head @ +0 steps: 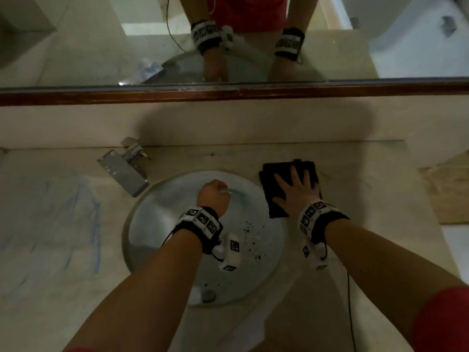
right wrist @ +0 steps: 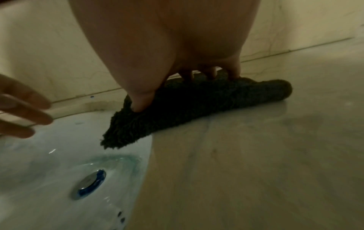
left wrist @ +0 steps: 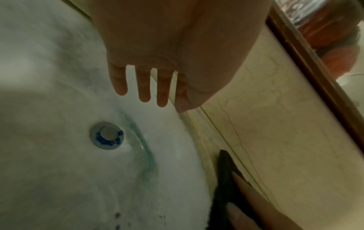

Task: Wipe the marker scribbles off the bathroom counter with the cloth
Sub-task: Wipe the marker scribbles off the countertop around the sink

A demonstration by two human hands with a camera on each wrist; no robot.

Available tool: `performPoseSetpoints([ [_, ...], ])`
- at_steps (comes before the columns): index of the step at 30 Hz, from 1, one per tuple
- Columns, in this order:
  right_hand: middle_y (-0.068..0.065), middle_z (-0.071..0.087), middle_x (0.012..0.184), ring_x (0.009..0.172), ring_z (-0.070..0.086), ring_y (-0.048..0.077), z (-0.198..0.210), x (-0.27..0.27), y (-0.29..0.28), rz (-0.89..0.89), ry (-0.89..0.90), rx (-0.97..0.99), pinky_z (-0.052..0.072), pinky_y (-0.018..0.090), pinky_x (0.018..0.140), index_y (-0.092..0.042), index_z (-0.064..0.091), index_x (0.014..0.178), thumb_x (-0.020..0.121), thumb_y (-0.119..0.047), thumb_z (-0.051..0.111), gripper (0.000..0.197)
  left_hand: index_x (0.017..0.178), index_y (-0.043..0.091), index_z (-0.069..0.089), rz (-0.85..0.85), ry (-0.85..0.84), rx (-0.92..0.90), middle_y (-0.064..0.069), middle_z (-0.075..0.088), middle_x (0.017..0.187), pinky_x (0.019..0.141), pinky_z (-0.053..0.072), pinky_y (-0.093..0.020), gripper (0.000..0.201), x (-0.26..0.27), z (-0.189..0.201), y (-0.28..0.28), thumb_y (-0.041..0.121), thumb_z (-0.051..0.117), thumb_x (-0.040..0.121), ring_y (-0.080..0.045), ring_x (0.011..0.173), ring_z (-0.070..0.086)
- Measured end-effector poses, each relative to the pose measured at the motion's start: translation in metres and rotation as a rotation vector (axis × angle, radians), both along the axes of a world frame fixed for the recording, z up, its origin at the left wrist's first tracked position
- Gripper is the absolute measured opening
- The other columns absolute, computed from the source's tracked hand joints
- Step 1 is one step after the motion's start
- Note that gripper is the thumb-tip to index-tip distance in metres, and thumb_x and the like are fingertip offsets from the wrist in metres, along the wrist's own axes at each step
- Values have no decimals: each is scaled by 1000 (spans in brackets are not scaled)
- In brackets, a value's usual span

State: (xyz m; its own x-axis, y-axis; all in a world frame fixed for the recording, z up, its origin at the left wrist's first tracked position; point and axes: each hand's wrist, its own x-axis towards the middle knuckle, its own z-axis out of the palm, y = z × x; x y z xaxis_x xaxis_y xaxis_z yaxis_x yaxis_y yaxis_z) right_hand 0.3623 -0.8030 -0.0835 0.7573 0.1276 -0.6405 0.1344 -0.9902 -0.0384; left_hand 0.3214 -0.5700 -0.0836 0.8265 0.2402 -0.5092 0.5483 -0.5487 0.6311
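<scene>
Cloth (head: pixel 289 185): dark, folded, flat on the counter just right of the sink; its near-left corner overhangs the basin rim.
Right hand (head: pixel 295 193): palm down on the cloth, fingers spread and straight, pressing it to the counter; a flat press, not a curled grasp.
Left hand (head: pixel 213 195): over the far part of the sink, holding nothing; fingers hang straight in the left wrist view, though the head view shows only a rounded back of the hand.
Counter (head: pixel 355 189): pale, veined stone; the stretch right of the sink, around the cloth, shows no clear marker lines and has a wet sheen in the right wrist view.
Scribbles (head: pixel 76 212): blue strokes on the counter left of the sink, well apart from the cloth, plainly still there.
Sink (head: pixel 142 224): round white basin, blue-tinted water trails and dark specks inside, blue residue round the drain (left wrist: pixel 107 135).
Tap (head: pixel 127 168): chrome, at the far-left of the basin.
Mirror (head: pixel 76 47): above a wooden ledge, reflecting both wrists.
Progress: right side appears done or nearly so; left side untouched, by the look of it.
Remaining: carry the cloth across the sink and rub out the left-hand scribbles; probably about half the job.
</scene>
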Motion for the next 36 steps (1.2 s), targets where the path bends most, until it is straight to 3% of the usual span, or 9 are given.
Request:
performPoseSetpoints([
  [3, 1, -23, 160, 146, -15, 40, -3, 12, 10, -32, -39, -1, 6, 63, 116, -46, -10, 150, 94, -67, 28, 71, 109, 18, 62, 41, 31, 41, -12, 58, 123, 96, 49, -38, 27, -6, -8, 30, 13, 62, 83, -32, 112, 55],
  [10, 1, -17, 162, 149, -10, 31, -9, 25, 38, -35, -142, -11, 10, 56, 118, -38, -6, 153, 97, -63, 23, 68, 107, 31, 58, 101, 82, 206, -6, 49, 126, 96, 47, -47, 23, -28, -14, 85, 21, 58, 86, -33, 111, 53],
  [14, 1, -16, 162, 148, -10, 34, -14, 35, 60, -6, -165, 1, 9, 59, 118, -41, -5, 152, 98, -60, 23, 64, 101, 35, 53, 212, 66, 258, -6, 51, 126, 98, 46, -42, 20, -37, -17, 115, 23, 57, 85, -30, 112, 53],
  [18, 3, -14, 162, 148, -9, 36, -19, 42, 85, 45, -189, 3, 9, 60, 117, -41, -3, 153, 98, -58, 26, 64, 117, 25, 58, 268, 49, 415, -4, 48, 132, 103, 32, -40, 30, -46, -12, 146, 23, 57, 86, -29, 123, 40],
  [23, 4, -4, 163, 148, -2, 36, -20, 49, 113, 104, -239, 31, 12, 60, 117, -40, 8, 153, 103, -46, 25, 54, 122, 10, 55, 211, 8, 574, -13, 47, 130, 94, 36, -47, 38, -53, 1, 177, 18, 58, 85, -37, 118, 41],
  [28, 5, 20, 160, 147, 14, 32, -25, 57, 124, -110, -318, 310, 14, 55, 118, -33, 29, 150, 105, -37, 26, 45, 135, 25, 49, 142, 63, 575, -5, 41, 140, 98, 32, -50, 52, -57, -2, 192, 18, 54, 84, -34, 126, 35],
  [31, 12, 34, 153, 137, 35, 30, -22, 59, 142, -288, -434, 585, 27, 38, 116, -23, 40, 147, 105, -32, 34, 44, 133, 29, 50, 154, 80, 576, -4, 41, 137, 95, 32, -50, 51, -55, -1, 192, 18, 54, 83, -32, 125, 35],
  [34, 17, 37, 147, 130, 42, 30, -16, 61, 172, -371, -426, 641, 29, 28, 110, -21, 40, 147, 104, -31, 37, 44, 130, 28, 52, 159, 92, 561, -4, 41, 137, 95, 32, -50, 48, -53, -1, 193, 19, 55, 83, -32, 125, 34],
  [36, 17, 35, 150, 135, 37, 31, -20, 63, 188, -320, -392, 610, 26, 33, 115, -22, 39, 148, 104, -31, 36, 45, 132, 30, 50, 155, 91, 560, -3, 40, 137, 95, 32, -51, 51, -54, -2, 195, 18, 56, 82, -32, 125, 34],
])
